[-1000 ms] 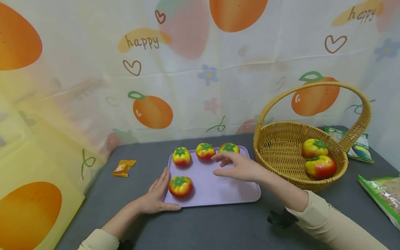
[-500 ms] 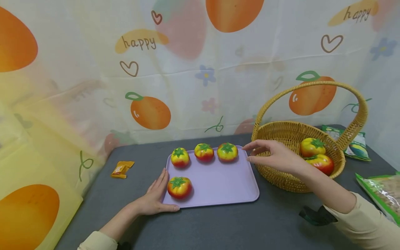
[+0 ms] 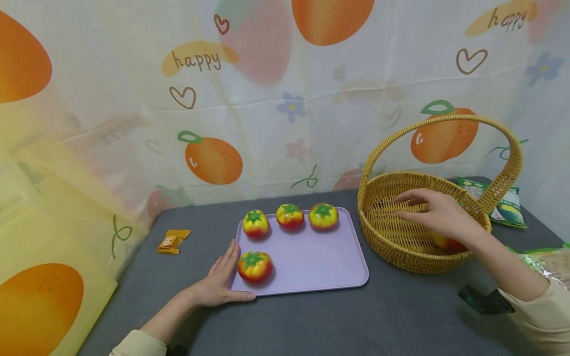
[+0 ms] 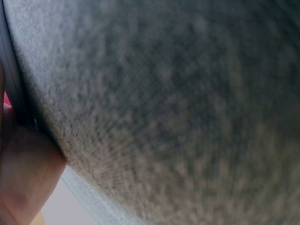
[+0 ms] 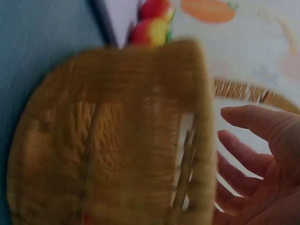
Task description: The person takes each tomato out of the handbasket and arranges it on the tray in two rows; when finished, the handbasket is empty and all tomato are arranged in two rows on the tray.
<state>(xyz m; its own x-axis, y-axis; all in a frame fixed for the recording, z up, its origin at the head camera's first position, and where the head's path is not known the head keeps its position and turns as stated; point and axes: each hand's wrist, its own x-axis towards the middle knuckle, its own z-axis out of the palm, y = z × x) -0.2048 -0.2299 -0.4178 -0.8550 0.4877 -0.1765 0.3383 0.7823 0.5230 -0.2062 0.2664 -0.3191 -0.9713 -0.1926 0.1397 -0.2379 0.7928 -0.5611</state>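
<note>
My left hand (image 3: 219, 283) rests with straight fingers along the left edge and near-left corner of a lilac tray (image 3: 311, 259). On the tray sit red-and-yellow toy tomatoes with green leafy tops: one tomato (image 3: 255, 267) at the front left, and a back row of a left tomato (image 3: 256, 225), a middle tomato (image 3: 290, 217) and a right tomato (image 3: 323, 216). Over the wicker basket (image 3: 369, 232) hovers my right hand (image 3: 438, 213), fingers loosely bent and holding nothing. A tomato (image 3: 445, 243) in the basket is partly hidden beneath it.
The basket's tall handle (image 3: 445, 117) arches over its opening. A small orange-wrapped packet (image 3: 173, 242) lies left of the tray. Behind the basket is a green packet (image 3: 509, 207), and a clear bag (image 3: 549, 262) lies at the right. A printed cloth hangs behind the table.
My right hand has moved right, from above the tray's back-right tomato to over the basket, uncovering that tomato. The left hand stays at the tray's edge.
</note>
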